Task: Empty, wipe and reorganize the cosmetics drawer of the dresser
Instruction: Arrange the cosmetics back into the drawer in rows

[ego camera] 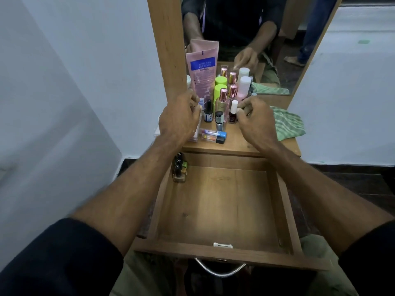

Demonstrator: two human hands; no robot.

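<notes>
The wooden drawer (218,210) is pulled out below the dresser top (237,142); only three small dark-capped bottles (179,167) stand in its far left corner. Cosmetics crowd the dresser top: a tall pink tube (202,69), a lime-capped bottle (220,91), a rose-gold-capped perfume (222,101), a black-capped bottle (208,114), a silver bottle (219,120). My left hand (181,118) reaches among items at the left, fingers curled; what it holds is hidden. My right hand (254,116) pinches a dark red nail polish with a white cap (234,112).
A green striped cloth (288,124) lies on the right of the dresser top. A mirror (245,39) stands behind the cosmetics. Two flat lip product tubes (213,136) lie near the front edge. The drawer has a metal handle (220,270) at its front.
</notes>
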